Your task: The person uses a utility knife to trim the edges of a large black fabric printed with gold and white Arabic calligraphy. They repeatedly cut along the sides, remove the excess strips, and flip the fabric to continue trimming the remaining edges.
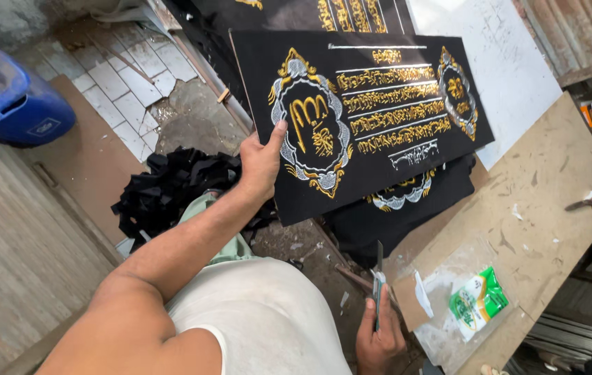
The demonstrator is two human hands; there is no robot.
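Observation:
My left hand (261, 163) grips the left edge of a black fabric-covered panel (379, 160) embroidered in gold and silver with ornate medallions and lines of script; the thumb lies on its face. The panel is held up, tilted, over another similar black panel (414, 201) below it. My right hand (378, 337) is low near my body, closed around a thin dark blade-like tool (379, 278) that points upward. My white-shirted torso fills the bottom of the view.
A pile of black fabric scraps (171, 187) lies on the floor by my left arm. A blue plastic container (7, 97) stands at the upper left. At the right, a worn wooden board (546, 194) carries a clear plastic bag with a green packet (478, 300) and small scissors (588, 203).

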